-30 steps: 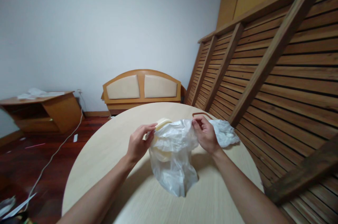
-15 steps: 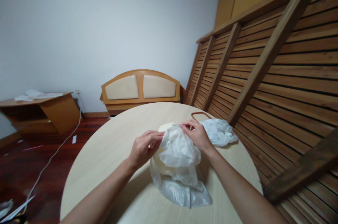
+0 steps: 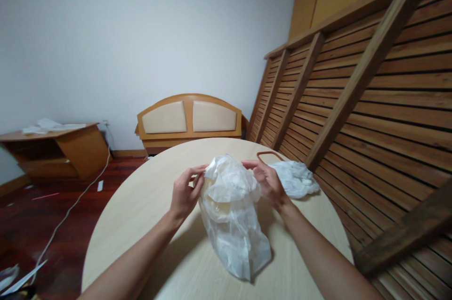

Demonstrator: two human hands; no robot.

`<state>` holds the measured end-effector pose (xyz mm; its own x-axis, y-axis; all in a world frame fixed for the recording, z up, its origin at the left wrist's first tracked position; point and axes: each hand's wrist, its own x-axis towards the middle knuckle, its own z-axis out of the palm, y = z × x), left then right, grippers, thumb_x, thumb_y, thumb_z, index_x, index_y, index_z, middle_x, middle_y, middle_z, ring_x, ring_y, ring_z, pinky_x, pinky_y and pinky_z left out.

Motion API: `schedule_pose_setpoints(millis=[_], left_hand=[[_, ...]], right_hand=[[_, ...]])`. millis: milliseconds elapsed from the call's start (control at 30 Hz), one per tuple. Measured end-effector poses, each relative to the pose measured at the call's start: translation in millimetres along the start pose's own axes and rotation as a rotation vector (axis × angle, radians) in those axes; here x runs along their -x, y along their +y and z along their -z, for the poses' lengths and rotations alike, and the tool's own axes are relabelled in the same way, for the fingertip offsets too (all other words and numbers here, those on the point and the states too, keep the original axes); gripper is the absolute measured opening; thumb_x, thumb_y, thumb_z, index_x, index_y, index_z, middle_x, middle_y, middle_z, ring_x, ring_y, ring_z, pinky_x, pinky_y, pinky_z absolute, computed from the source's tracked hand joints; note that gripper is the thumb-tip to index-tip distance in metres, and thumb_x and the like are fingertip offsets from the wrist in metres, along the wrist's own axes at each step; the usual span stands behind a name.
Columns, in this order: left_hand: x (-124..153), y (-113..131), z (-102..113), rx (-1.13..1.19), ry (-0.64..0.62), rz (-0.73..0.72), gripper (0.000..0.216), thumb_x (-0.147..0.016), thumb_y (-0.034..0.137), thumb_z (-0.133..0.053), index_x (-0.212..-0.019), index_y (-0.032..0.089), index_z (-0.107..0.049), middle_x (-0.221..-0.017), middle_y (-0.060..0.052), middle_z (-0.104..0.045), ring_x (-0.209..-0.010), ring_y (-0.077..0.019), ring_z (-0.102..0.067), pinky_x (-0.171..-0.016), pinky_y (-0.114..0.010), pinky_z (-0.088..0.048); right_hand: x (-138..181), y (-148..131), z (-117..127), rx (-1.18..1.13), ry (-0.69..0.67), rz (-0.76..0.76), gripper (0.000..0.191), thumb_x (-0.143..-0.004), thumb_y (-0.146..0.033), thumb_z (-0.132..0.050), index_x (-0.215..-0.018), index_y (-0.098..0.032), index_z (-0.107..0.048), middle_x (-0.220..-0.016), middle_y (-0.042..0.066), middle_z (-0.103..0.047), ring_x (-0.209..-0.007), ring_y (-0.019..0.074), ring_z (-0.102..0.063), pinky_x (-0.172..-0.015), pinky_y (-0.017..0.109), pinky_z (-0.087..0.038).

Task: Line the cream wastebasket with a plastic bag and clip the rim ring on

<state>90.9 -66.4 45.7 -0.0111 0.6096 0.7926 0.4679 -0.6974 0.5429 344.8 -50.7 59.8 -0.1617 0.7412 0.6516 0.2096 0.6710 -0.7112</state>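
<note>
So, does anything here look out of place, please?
Yes: a slatted bed frame leans on edge at the right, a headboard stands alone on the floor, and a cable trails across it.

No readable text, label or number anywhere in view.

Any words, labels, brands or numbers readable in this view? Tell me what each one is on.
None can be read. The plastic bag held by the left hand and right hand shows no print, nor does the crumpled bag on the table. The papers on the side cabinet are too blurred.
</note>
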Motion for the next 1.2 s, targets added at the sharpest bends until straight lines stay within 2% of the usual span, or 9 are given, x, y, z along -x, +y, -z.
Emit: schedule_pose_setpoints(millis=[100,233,500,667,800,900,1200], left_hand=[[-1,-1,1,0.023,0.024,0.055,0.015,-0.092,0.032,-0.056,-0.094,0.019,-0.064,-0.108,-0.011,-0.076,-0.098,-0.0209,-0.074,-0.065,-0.027,-0.061],[-1,0,-1,0.024,0.031,0.067,0.015,-0.092,0.032,-0.057,-0.094,0.019,-0.065,-0.108,-0.010,-0.076,-0.098,-0.0209,-0.074,-0.066,-0.027,-0.061],[4,2,-2,0.044,0.006,0.075,0.015,-0.093,0.032,-0.057,-0.093,0.020,-0.065,-0.109,-0.010,-0.076,-0.097,-0.0210,-0.074,-0.060,-0.025,-0.060],[7,3,-4,0.093,-0.009,0.123,0.017,-0.094,0.034,-0.057,-0.093,0.019,-0.064,-0.108,-0.009,-0.076,-0.093,-0.0194,-0.074,-0.060,-0.024,-0.059],[5,6,-7,0.094,0.052,0.177,0.019,-0.093,0.036,-0.056,-0.086,0.018,-0.062,-0.085,-0.005,-0.074,-0.075,-0.0158,-0.071,-0.053,-0.020,-0.053],[3,6,-8,0.108,0.093,0.216,0.020,-0.091,0.037,-0.057,-0.084,0.018,-0.060,-0.075,-0.002,-0.068,-0.069,-0.0143,-0.066,-0.051,-0.019,-0.048],[-4,-14,-8,0.190,0.111,0.366,0.028,-0.087,0.045,-0.061,-0.084,0.017,-0.061,-0.073,-0.001,-0.066,-0.064,-0.0134,-0.060,-0.057,-0.021,-0.045]], right_hand=[[2,1,-1,0.015,-0.167,0.033,0.055,-0.091,-0.061,-0.054,-0.126,-0.021,-0.066,-0.127,0.012,-0.067,-0.116,0.0301,-0.063,-0.100,0.043,-0.049],[3,5,-6,0.032,-0.228,0.034,0.057,-0.088,-0.055,-0.062,-0.134,-0.021,-0.061,-0.136,0.013,-0.063,-0.124,0.0309,-0.059,-0.105,0.046,-0.046],[2,5,-14,0.049,-0.188,-0.012,0.038,-0.091,-0.033,-0.060,-0.128,-0.023,-0.067,-0.132,0.008,-0.066,-0.124,0.0287,-0.061,-0.109,0.049,-0.044],[2,6,-14,0.027,-0.169,-0.046,0.035,-0.091,-0.028,-0.058,-0.125,-0.023,-0.069,-0.129,0.007,-0.069,-0.123,0.0280,-0.062,-0.106,0.046,-0.048],[2,5,-14,0.050,-0.158,-0.053,0.034,-0.091,-0.026,-0.058,-0.123,-0.023,-0.071,-0.125,0.007,-0.071,-0.117,0.0267,-0.066,-0.102,0.043,-0.050],[3,5,-14,0.093,-0.158,-0.050,0.034,-0.090,-0.023,-0.057,-0.121,-0.024,-0.072,-0.121,0.006,-0.073,-0.110,0.0257,-0.069,-0.098,0.041,-0.053],[3,4,-15,0.232,-0.127,-0.014,0.030,-0.093,-0.026,-0.055,-0.116,-0.025,-0.074,-0.114,0.006,-0.076,-0.100,0.0261,-0.073,-0.085,0.038,-0.057]])
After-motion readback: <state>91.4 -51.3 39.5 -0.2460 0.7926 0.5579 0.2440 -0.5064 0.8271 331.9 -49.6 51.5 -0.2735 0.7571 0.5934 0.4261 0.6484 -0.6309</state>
